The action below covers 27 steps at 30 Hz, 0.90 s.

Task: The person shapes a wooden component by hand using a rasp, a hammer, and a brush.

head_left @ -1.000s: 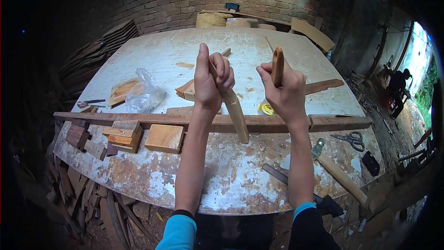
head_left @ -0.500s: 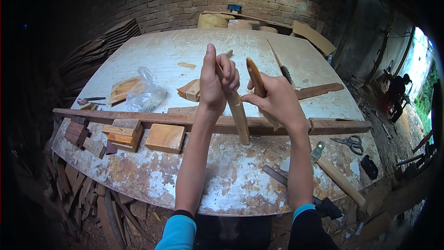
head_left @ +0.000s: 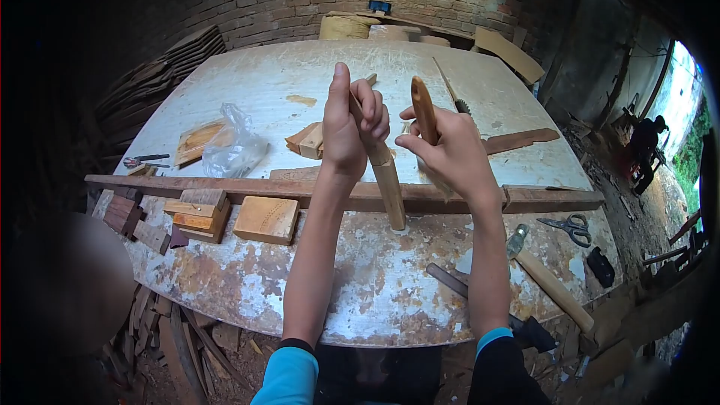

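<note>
My left hand (head_left: pixel 346 124) is wrapped round a long wooden stick (head_left: pixel 388 187), thumb pointing up. The stick leans, its lower end close to the workbench, and part of it is hidden by my fingers. My right hand (head_left: pixel 454 148) grips a brush by its brown wooden handle (head_left: pixel 424 109), which has a hole at the top. The brush's pale lower end is mostly hidden behind my hand. Brush and stick are apart. Behind both hands a long wooden beam (head_left: pixel 337 196) lies across the workbench (head_left: pixel 360 285).
Left are wood blocks (head_left: pixel 266 219) and a plastic bag (head_left: pixel 236 150). A hammer (head_left: pixel 551 285), scissors (head_left: pixel 574 229) and a dark metal bar (head_left: pixel 448 281) lie right. A saw (head_left: pixel 453 91) lies behind. A person (head_left: pixel 646 151) is at far right.
My right hand has moved slightly up and right, taking the brush away from the stick. My left hand keeps its hold. A blurred round shape has appeared at the lower left.
</note>
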Motion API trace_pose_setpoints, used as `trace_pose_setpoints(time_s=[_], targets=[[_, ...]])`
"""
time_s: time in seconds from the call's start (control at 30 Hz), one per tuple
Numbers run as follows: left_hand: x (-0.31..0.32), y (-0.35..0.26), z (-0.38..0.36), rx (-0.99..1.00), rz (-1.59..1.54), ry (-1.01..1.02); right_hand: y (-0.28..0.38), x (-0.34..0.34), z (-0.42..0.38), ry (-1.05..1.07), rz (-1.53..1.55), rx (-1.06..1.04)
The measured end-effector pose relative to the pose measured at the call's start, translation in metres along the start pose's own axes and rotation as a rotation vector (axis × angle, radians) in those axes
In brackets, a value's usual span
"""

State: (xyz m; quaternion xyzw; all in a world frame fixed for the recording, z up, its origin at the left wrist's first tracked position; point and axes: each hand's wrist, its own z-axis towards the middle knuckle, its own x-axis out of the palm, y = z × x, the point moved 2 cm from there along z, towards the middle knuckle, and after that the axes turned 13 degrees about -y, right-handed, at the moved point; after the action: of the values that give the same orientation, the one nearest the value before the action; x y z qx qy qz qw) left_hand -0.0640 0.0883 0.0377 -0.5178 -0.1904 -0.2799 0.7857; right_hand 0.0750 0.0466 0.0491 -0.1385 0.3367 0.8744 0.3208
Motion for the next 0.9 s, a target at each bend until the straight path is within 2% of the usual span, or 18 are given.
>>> trace_pose_setpoints(time_s=[0.07, 0.17, 0.37, 0.47, 0.53, 0.6, 0.63, 0.7, 0.77, 0.83, 0.9], targets=[[0.001, -0.001, -0.001, -0.001, -0.002, -0.001, -0.001, 0.0, 0.0, -0.049, 0.027, 0.045], [0.0, -0.002, 0.0, 0.009, 0.006, 0.018, 0.0, -0.001, 0.0, -0.204, 0.084, -0.065], [0.0, -0.001, 0.0, 0.015, 0.005, 0.015, -0.001, -0.004, 0.001, -0.221, 0.08, -0.135], [-0.002, 0.001, 0.001, 0.032, 0.033, -0.004, 0.012, -0.015, 0.0, -0.381, 0.241, -0.029], [-0.005, 0.006, 0.005, 0.061, 0.083, -0.109, 0.019, -0.021, -0.003, -0.609, 0.234, -0.341], [-0.008, 0.01, 0.008, 0.054, 0.09, -0.176, 0.024, -0.02, -0.014, -0.829, 0.453, -0.438], [-0.011, 0.009, 0.01, 0.036, 0.072, -0.19, 0.028, -0.019, -0.015, -0.815, 0.479, -0.47], [-0.012, 0.01, 0.01, 0.029, 0.052, -0.198, 0.028, -0.015, -0.004, -0.609, 0.305, -0.628], [-0.012, 0.01, 0.006, 0.056, 0.052, -0.186, 0.03, -0.004, -0.007, -0.172, 0.381, -0.3], [-0.025, 0.009, 0.017, 0.0, 0.012, -0.143, 0.04, -0.018, -0.008, -0.073, 0.275, -0.32], [-0.025, 0.002, 0.017, -0.033, 0.015, -0.172, 0.043, -0.037, -0.012, 0.081, 0.39, -0.172]])
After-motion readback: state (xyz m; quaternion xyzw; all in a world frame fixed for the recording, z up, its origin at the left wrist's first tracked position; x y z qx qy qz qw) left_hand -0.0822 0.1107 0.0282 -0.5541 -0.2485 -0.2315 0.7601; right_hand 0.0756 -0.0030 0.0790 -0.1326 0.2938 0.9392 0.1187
